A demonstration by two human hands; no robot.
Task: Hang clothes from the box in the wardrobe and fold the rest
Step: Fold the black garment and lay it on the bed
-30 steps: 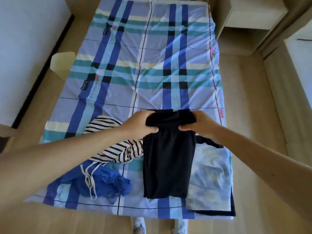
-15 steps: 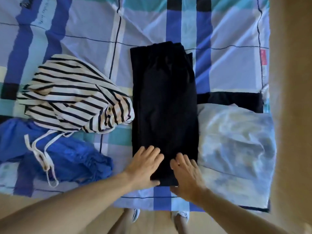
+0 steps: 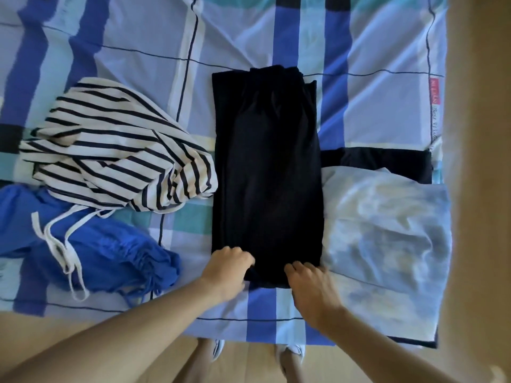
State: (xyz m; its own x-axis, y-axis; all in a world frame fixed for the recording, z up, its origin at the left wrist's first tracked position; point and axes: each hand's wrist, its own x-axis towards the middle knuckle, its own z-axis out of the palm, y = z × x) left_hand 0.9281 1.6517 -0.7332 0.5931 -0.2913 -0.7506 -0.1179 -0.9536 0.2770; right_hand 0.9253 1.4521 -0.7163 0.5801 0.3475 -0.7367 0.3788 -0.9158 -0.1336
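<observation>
A black garment (image 3: 266, 175), folded into a long strip, lies lengthwise in the middle of the plaid bed sheet (image 3: 359, 51). My left hand (image 3: 229, 268) curls its fingers round the strip's near left corner. My right hand (image 3: 311, 286) grips the near edge at its right side, fingertips tucked at the hem. Both hands sit at the end closest to me.
A crumpled striped garment (image 3: 116, 156) lies left of the strip, with a blue garment with white drawstrings (image 3: 110, 252) below it. On the right a pale tie-dye garment (image 3: 387, 230) rests on a dark one (image 3: 381, 161). Wooden floor (image 3: 249, 363) borders the bed.
A second ago both hands held the far end of the black garment. They moved to its near end, lay flat there, and now their fingers have curled onto the near edge.
</observation>
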